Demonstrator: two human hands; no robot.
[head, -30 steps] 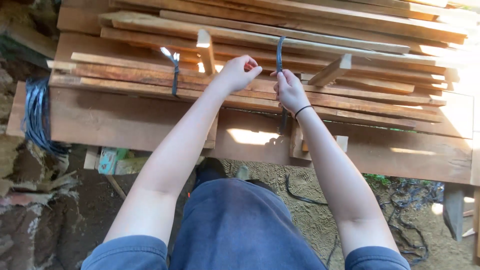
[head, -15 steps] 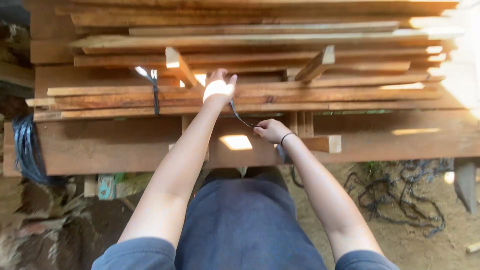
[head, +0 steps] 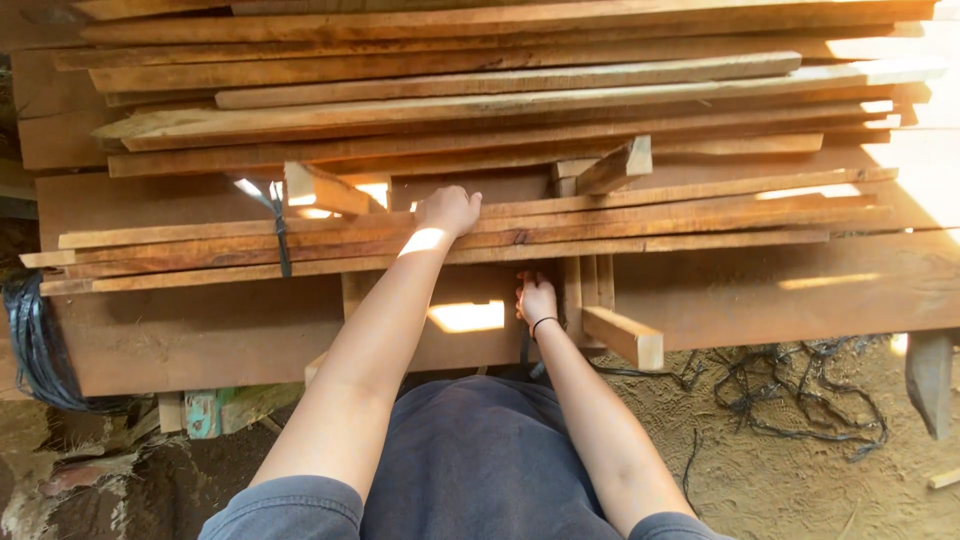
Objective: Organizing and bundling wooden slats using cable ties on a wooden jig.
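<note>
The left hand (head: 449, 209) rests knuckles-up on top of a bundle of thin reddish-brown wooden slats (head: 640, 215), fingers curled over the far edge and pressing the slats down. The right hand (head: 536, 298) is lower and nearer the body, reaching up under the bundle's near edge, just beside a short upright wooden block (head: 590, 285). Its fingers are tucked beneath the slats, so I cannot tell whether they are pinching anything. A dark plastic strap (head: 524, 350) hangs below the right wrist, next to the person's dark blue trousers (head: 470, 450).

Well to the left of the left hand, another dark strap (head: 281, 238) is already tied around the same bundle. Beyond both hands lies a tall stack of longer rough planks (head: 480, 90), and everything sits on a broad plank bench (head: 200, 330). To the right of the right arm, loose strap offcuts (head: 800, 385) lie on the sandy ground.

The step in hand looks like passing a binding strap under the bundle at a second spot. The next move probably calls for the right hand to feed the strap end up and round to the left hand, while the slats stay squeezed together.
</note>
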